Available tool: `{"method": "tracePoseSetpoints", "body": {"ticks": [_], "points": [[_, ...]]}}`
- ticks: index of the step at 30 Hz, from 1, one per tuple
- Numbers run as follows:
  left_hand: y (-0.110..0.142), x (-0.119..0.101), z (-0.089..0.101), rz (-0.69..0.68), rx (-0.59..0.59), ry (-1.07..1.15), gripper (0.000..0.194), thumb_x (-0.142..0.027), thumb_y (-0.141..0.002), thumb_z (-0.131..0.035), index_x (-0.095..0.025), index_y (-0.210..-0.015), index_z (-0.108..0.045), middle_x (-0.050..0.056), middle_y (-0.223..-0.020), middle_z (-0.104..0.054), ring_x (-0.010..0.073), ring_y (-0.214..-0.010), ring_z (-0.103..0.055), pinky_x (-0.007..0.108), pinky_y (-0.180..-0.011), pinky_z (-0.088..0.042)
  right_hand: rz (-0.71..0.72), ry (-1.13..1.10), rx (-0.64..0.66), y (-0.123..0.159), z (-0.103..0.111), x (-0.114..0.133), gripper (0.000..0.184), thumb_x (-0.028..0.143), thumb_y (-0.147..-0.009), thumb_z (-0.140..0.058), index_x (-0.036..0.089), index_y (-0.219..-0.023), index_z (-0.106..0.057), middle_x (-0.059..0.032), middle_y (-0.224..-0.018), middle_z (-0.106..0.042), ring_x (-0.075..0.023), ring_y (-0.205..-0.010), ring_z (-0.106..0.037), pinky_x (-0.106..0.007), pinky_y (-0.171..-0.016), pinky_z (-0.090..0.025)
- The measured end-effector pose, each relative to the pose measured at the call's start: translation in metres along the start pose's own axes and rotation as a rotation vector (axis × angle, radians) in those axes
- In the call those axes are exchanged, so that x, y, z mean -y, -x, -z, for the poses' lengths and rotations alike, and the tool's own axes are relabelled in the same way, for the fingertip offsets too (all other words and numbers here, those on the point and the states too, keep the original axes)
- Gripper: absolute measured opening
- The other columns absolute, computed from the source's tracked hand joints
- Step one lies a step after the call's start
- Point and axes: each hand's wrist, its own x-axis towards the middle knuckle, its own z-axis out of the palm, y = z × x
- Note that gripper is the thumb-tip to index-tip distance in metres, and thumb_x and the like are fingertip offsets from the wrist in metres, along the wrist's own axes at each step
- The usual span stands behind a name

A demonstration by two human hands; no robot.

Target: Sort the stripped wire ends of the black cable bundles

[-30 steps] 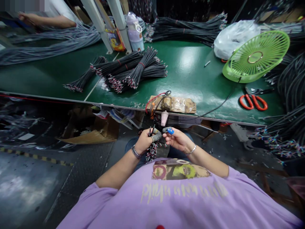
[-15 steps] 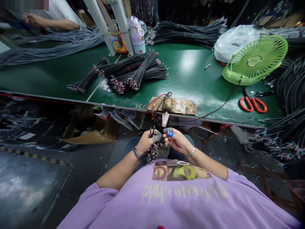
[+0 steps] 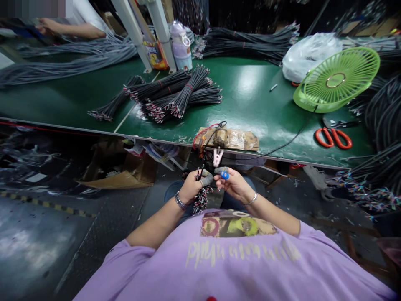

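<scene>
My left hand (image 3: 194,184) is closed around a bundle of black cables (image 3: 200,200), whose stripped red, white and black wire ends hang below the fingers. Grey coverings sit on its thumb and finger. Close beside it, my right hand (image 3: 233,183) pinches at the wire ends, with a blue band on one finger; the exact piece between its fingertips is too small to make out. Just above the hands, a pink clothespin (image 3: 218,157) hangs at the table edge below a wooden block (image 3: 241,139) with red and black leads.
On the green table (image 3: 250,92) lie tied cable bundles (image 3: 178,92), red-handled scissors (image 3: 333,137), a green fan (image 3: 336,79), a plastic bag (image 3: 310,56) and a lilac bottle (image 3: 181,46). A co-worker's arm (image 3: 72,30) shows at the far left. Below stands a cardboard box (image 3: 119,179).
The pink clothespin has turned, so that its two legs now show apart. Both my hands stay nearly in place. The co-worker's hand has shifted slightly to the right.
</scene>
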Motion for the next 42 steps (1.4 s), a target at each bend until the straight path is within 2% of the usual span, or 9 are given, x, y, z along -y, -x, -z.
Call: {"method": "tracePoseSetpoints", "body": {"ticks": [7,14,18,21,25,29,34,36,42], "points": [[0.001,-0.001,0.001,0.014,0.004,-0.005,0.032,-0.038,-0.06,-0.076,-0.012,-0.066,-0.059,-0.002,-0.054,-0.055,0.0073,-0.047,-0.045,0.021,-0.047,-0.037,0.056,0.08,0.005,0.001,0.001,-0.001,0.03,0.027,-0.061,-0.082,0.015,-0.083,-0.063,-0.0026,-0.072,-0.072,-0.0102,-0.054,-0.065,-0.021,-0.051,-0.055],[0.0,0.0,0.006,-0.02,0.028,-0.025,0.029,-0.035,-0.063,-0.076,-0.011,-0.077,-0.065,-0.001,-0.057,-0.06,0.0096,-0.052,-0.052,0.022,-0.055,-0.044,0.198,0.5,0.029,0.005,-0.006,0.022,0.021,0.023,-0.063,-0.078,0.014,-0.077,-0.066,0.0003,-0.065,-0.067,-0.0105,-0.057,-0.063,-0.022,-0.057,-0.052],[0.0,-0.001,0.01,-0.013,0.14,-0.068,0.028,-0.03,-0.059,-0.079,-0.011,-0.075,-0.068,0.002,-0.063,-0.065,0.0116,-0.058,-0.056,0.024,-0.06,-0.047,0.057,0.587,0.123,0.002,-0.006,0.025,0.017,0.025,-0.065,-0.075,0.013,-0.067,-0.063,0.0009,-0.055,-0.063,-0.0082,-0.046,-0.055,-0.02,-0.048,-0.047],[0.002,-0.005,0.014,-0.001,0.199,-0.091,0.027,-0.031,-0.06,-0.078,-0.01,-0.075,-0.07,0.003,-0.064,-0.066,0.0123,-0.059,-0.057,0.024,-0.059,-0.047,-0.009,0.53,0.074,-0.003,-0.002,0.018,0.019,0.028,-0.069,-0.07,0.014,-0.063,-0.059,0.0016,-0.049,-0.06,-0.0072,-0.04,-0.051,-0.018,-0.042,-0.042],[0.004,-0.011,0.02,-0.006,0.126,-0.042,0.028,-0.034,-0.062,-0.077,-0.01,-0.076,-0.071,0.004,-0.066,-0.067,0.011,-0.056,-0.056,0.022,-0.053,-0.045,0.019,0.26,-0.07,-0.01,-0.004,0.018,0.023,0.038,-0.075,-0.066,0.016,-0.074,-0.059,0.002,-0.059,-0.062,-0.0061,-0.043,-0.05,-0.021,-0.049,-0.049],[0.004,-0.018,0.022,0.027,0.089,0.075,0.03,-0.037,-0.064,-0.075,-0.012,-0.079,-0.069,0.0,-0.056,-0.061,0.0068,-0.043,-0.049,0.019,-0.041,-0.038,-0.104,0.145,0.075,-0.016,-0.014,0.03,0.037,0.052,-0.077,-0.063,0.016,-0.086,-0.06,-0.0009,-0.075,-0.064,-0.006,-0.048,-0.048,-0.023,-0.051,-0.05],[0.0,-0.026,0.02,0.052,0.05,0.107,0.031,-0.038,-0.064,-0.076,-0.011,-0.075,-0.064,-0.003,-0.048,-0.053,0.0054,-0.036,-0.045,0.017,-0.035,-0.031,0.267,0.401,-0.112,-0.023,-0.02,0.03,0.036,0.05,-0.07,-0.071,0.016,-0.068,-0.059,0.004,-0.053,-0.054,-0.0045,-0.043,-0.039,-0.017,-0.044,-0.038],[-0.004,-0.026,0.02,0.056,0.055,0.108,0.033,-0.04,-0.064,-0.076,-0.012,-0.073,-0.061,-0.004,-0.048,-0.052,0.0052,-0.035,-0.045,0.017,-0.034,-0.031,0.308,0.381,-0.135,-0.028,-0.019,0.026,0.041,0.057,-0.072,-0.065,0.016,-0.068,-0.06,0.0032,-0.054,-0.055,-0.0051,-0.043,-0.041,-0.018,-0.045,-0.04],[-0.012,-0.021,0.018,0.072,0.06,0.088,0.036,-0.043,-0.064,-0.075,-0.012,-0.073,-0.059,-0.003,-0.048,-0.053,0.0053,-0.034,-0.045,0.017,-0.033,-0.03,0.014,0.006,-0.064,-0.04,-0.026,0.024,0.04,0.057,-0.077,-0.061,0.018,-0.082,-0.063,-0.0001,-0.068,-0.066,-0.0104,-0.058,-0.059,-0.024,-0.058,-0.05]]}}
